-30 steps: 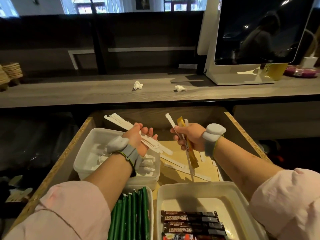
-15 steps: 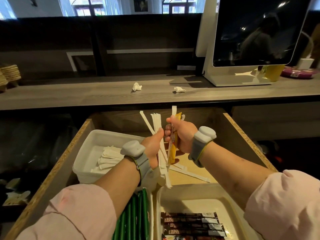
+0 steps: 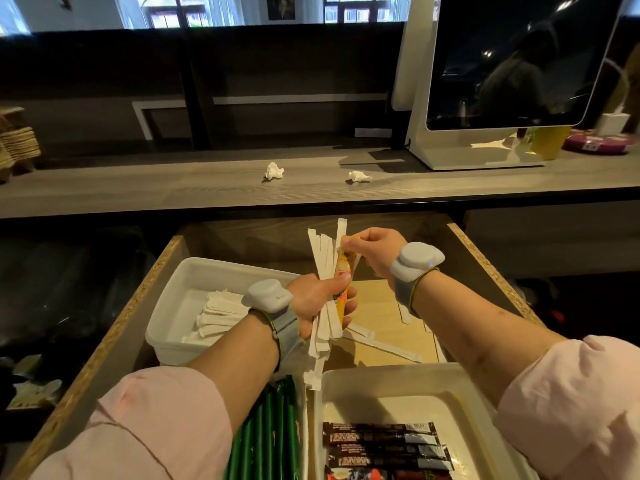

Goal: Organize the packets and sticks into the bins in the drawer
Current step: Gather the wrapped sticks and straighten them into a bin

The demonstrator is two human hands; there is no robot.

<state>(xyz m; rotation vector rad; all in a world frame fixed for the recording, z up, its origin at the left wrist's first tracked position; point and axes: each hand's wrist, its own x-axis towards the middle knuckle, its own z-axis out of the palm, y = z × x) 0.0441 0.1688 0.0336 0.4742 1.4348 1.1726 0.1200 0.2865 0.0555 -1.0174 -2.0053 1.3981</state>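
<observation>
My left hand [image 3: 320, 301] grips an upright bundle of white paper sticks [image 3: 322, 251] over the open wooden drawer [image 3: 138, 299]. A yellow packet [image 3: 343, 289] stands in the same bundle, and my right hand [image 3: 375, 245] pinches its top end. Behind my left wrist a white bin [image 3: 180, 289] holds more white sticks [image 3: 218, 317]. Green sticks [image 3: 273, 431] lie in the near left bin. Dark brown packets [image 3: 381, 441] lie in the near right white bin [image 3: 460, 403]. A few loose white sticks [image 3: 381, 344] rest on the drawer floor.
A grey counter [image 3: 173, 188] runs above the drawer with two crumpled paper balls [image 3: 274, 170] on it. A white-framed screen [image 3: 512, 64] stands at the counter's right, next to a yellow cup [image 3: 549, 142]. Stacked brown items [image 3: 19, 143] sit at far left.
My hands came together and the white sticks were gathered upright in my left hand. The yellow packet now stands in that bundle, and my right hand has slid up to its top.
</observation>
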